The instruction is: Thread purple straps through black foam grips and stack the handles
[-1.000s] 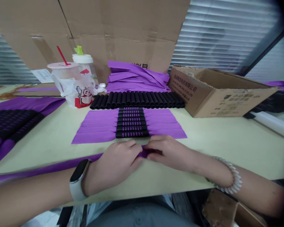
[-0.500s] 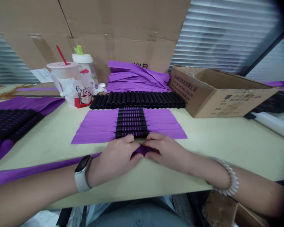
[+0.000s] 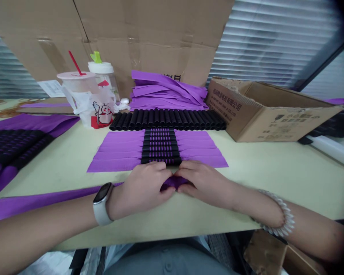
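Observation:
A purple fabric strip [image 3: 83, 193] runs in from the left edge under my left forearm to my fingers. My left hand [image 3: 147, 182] pinches its bunched end near the front of the table. Facing it, my right hand [image 3: 202, 183] is closed on the same purple cloth, fingertips almost touching the left ones. Just beyond my knuckles lies a row of black slotted tubes [image 3: 160, 144], with purple strips [image 3: 117, 151] threaded through and fanning out on both sides. Whether a tube is inside my fingers is hidden.
Several plain black tubes [image 3: 166, 119] lie side by side behind the row, before a pile of purple strips [image 3: 166, 93]. An open cardboard box [image 3: 252, 118] stands right. A bagged drink cup [image 3: 86, 103] and a bottle [image 3: 103, 68] stand left, near more threaded tubes [image 3: 17, 147].
Both hands keep their pinch on the purple strip, with only slight finger movement. The whole view has shifted a little.

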{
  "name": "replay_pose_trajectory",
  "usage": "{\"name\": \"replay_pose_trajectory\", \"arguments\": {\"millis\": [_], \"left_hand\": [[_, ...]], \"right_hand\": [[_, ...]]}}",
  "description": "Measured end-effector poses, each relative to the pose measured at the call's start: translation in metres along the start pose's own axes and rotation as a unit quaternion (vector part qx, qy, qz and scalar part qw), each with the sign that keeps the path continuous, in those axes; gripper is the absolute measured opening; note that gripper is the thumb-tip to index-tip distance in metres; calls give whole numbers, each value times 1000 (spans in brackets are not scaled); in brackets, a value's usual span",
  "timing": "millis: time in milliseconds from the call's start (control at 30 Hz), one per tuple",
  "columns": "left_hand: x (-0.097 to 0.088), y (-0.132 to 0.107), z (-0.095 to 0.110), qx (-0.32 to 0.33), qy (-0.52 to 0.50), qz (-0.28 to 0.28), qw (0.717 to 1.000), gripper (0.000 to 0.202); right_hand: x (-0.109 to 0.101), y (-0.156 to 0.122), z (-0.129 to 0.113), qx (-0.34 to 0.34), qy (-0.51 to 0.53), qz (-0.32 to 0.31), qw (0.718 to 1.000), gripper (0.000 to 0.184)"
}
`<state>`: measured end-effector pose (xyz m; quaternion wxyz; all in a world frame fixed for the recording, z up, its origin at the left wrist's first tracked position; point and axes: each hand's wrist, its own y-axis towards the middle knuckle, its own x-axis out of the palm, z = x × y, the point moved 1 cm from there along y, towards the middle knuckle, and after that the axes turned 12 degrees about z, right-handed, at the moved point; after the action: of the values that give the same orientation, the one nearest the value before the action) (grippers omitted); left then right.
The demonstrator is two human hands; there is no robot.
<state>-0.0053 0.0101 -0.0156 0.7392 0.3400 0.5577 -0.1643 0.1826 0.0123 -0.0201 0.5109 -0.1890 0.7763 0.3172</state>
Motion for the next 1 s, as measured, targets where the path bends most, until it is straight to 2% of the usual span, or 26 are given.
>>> {"name": "replay_pose_trajectory", "arguments": {"millis": [167, 333, 433, 600, 833, 933, 1000], "left_hand": [[4, -1, 1, 32, -11, -7, 999, 16], [7, -2, 0, 14, -41, -11, 999, 21], [7, 0, 0, 19, -50, -11, 998, 22], [6, 2, 0, 37, -45, -21, 998, 22], [6, -2, 2, 36, -9, -15, 999, 22], [4, -4, 2, 15, -9, -19, 1000, 20], [0, -5, 0, -23, -24, -31, 999, 18]], "right_hand": [[-1, -3, -3, -24, -18, -3, 1000, 6], [1, -2, -3, -19, 4, 26, 999, 3], [3, -1, -3, -29, 12, 44, 999, 5], [5, -2, -5, -46, -36, 51, 997, 13], [-1, -1, -8, -37, -83, 21, 996, 17], [-15, -1, 0, -16, -91, -23, 995, 14], [-29, -3, 12, 14, -89, -56, 994, 16]]}}
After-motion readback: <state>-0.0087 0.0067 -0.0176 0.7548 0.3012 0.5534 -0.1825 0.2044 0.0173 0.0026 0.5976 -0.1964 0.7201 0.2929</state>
